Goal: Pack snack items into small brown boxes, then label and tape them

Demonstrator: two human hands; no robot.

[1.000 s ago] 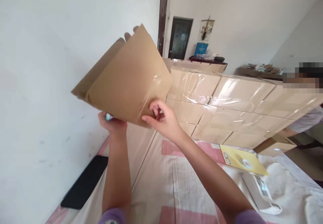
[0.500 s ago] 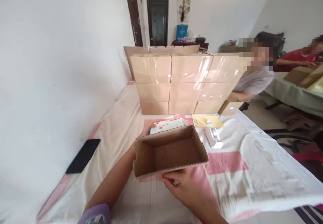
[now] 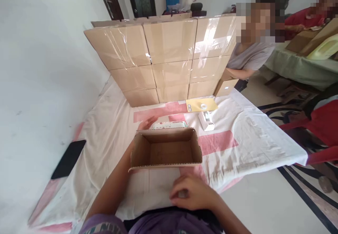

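Right hand now off open-topped, rectangular corrugated box.

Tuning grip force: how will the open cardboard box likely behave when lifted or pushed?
The open cardboard box is probably light for its size, given its thin walls. Squeezed, it may flex, with no closed top bracing it. Pushed along the cloth, it may bunch the fabric, which looks wrinkled.

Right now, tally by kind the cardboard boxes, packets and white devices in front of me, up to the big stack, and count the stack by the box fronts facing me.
Box fronts in the stack: 9
Open-topped box: 1
Single box at the stack's right end: 1
Packet: 1
White device: 1
Total: 13
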